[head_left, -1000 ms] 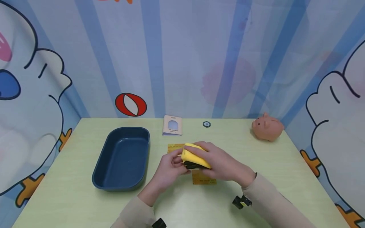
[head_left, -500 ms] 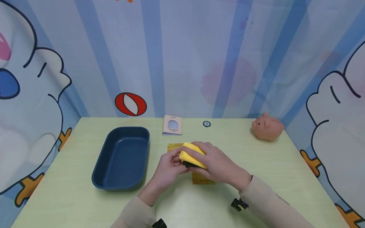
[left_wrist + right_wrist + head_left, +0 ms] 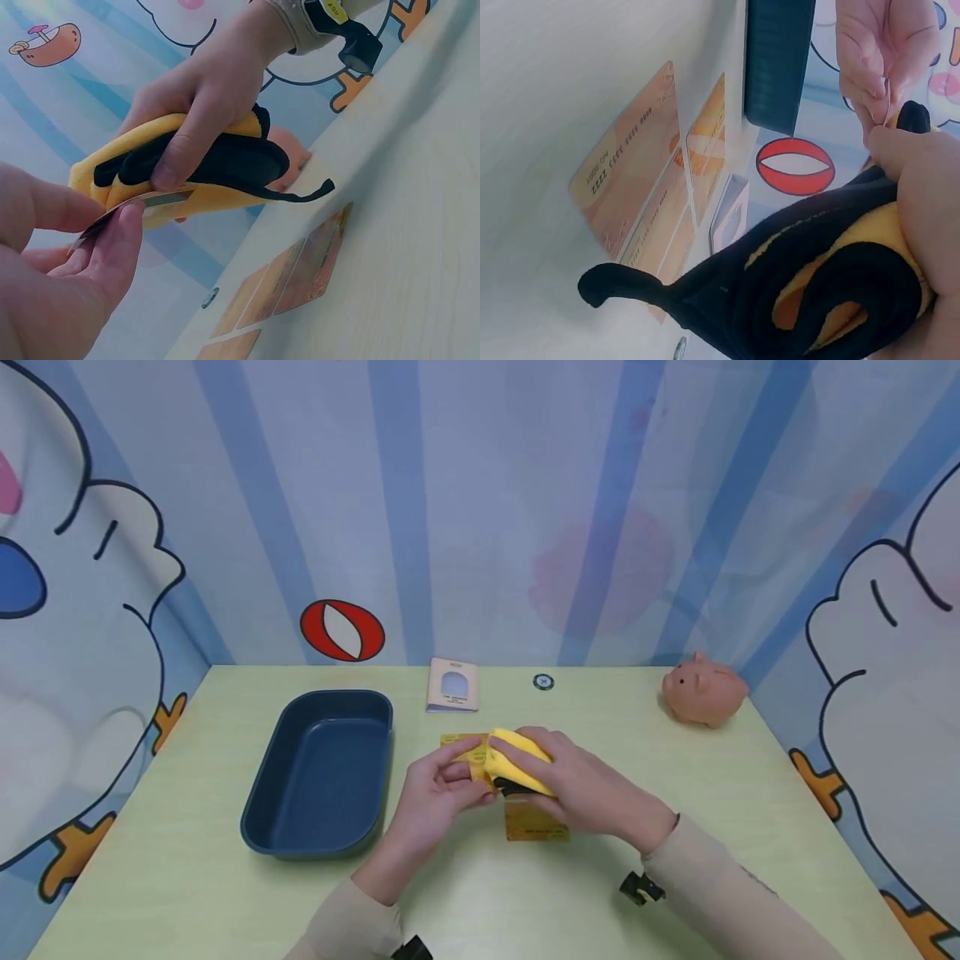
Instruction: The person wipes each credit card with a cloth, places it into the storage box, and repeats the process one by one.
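My right hand [image 3: 592, 785] grips a folded yellow-and-black cloth [image 3: 517, 764], its layers rolled together and a narrow black end [image 3: 307, 193] hanging loose. Just to the left, my left hand [image 3: 435, 793] pinches a thin card [image 3: 166, 200] by one end between thumb and fingers. In the left wrist view the cloth lies against the card's other end, with the right thumb [image 3: 174, 161] over it. From the right wrist view the card shows only as a thin edge. Both hands are above several gold bank cards [image 3: 536, 828] laid on the table.
A deep blue tray [image 3: 322, 793] stands on the left. Along the back are a pale booklet [image 3: 452, 687], a small poker chip [image 3: 543, 682] and a pink piggy bank [image 3: 705, 692] at the right. A printed curtain [image 3: 487, 510] surrounds the table's far edge.
The cloth and right hand shifted slightly left, then back right. My left hand has drawn a little left, widening the space between the hands.
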`<state>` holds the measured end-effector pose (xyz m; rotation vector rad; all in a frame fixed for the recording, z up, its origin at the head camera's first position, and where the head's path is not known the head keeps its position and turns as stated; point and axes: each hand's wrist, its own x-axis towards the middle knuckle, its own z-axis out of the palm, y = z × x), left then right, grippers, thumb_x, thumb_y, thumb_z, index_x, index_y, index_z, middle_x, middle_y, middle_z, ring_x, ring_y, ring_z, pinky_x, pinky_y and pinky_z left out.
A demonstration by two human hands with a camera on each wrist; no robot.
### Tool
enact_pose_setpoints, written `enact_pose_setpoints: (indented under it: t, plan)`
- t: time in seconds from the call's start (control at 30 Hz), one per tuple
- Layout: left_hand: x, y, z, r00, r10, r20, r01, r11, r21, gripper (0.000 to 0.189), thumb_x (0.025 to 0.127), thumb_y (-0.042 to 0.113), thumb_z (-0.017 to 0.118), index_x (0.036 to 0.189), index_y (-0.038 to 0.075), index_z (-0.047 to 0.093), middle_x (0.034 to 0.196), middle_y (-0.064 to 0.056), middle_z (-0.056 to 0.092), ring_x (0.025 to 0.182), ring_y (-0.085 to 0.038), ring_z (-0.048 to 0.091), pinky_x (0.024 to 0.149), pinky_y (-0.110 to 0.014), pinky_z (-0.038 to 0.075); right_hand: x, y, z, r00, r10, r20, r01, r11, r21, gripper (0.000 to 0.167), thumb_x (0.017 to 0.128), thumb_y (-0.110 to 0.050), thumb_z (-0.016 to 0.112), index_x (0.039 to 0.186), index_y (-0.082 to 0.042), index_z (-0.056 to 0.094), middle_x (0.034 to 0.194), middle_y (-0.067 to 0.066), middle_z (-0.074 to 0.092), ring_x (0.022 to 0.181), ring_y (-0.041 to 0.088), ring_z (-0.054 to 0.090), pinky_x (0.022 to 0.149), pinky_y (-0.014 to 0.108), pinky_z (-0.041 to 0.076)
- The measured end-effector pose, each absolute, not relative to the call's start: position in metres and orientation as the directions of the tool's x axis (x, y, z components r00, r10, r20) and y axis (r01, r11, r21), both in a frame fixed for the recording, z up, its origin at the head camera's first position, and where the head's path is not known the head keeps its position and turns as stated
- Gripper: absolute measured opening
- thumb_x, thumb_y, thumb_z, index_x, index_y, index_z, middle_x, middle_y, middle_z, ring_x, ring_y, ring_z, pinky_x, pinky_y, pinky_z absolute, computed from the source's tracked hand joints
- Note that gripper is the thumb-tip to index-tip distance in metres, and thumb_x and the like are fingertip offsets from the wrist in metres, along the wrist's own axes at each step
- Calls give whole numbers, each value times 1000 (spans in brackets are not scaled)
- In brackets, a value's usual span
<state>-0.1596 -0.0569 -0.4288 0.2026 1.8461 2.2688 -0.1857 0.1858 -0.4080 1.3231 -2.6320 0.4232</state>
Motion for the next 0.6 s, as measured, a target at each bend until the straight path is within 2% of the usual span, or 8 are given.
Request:
enact_pose_setpoints:
  t: [0.23,0.43,0.6]
  plan:
    - [-160,-59,-426,-962,271,-38,-99,-217,971,59,95,-14,64,151,3,53,124,-26,71,101,-24,76,86,-36,63,-186,190,-408,-583,-763,281,-811,569,-138,90,95,-27,81,168,-28,28,151,16,49,123,30,58,97,43,58]
    - [-160,-60,-421,-963,267,-41,-103,-222,970,57,95,-13,64,149,1,54,125,-27,71,101,-25,76,86,-36,63,-184,190,-407,-637,-732,242,-770,620,-150,97,92,-17,83,168,-31,25,151,15,48,125,30,57,94,41,60]
    - [-160,-63,-419,-966,255,-43,-100,-211,972,57,95,-12,64,150,2,54,128,-27,69,104,-28,76,86,-36,63,-183,193,-407,-665,-704,248,-746,642,-176,100,87,-8,86,167,-30,30,150,14,48,124,29,57,93,40,61]
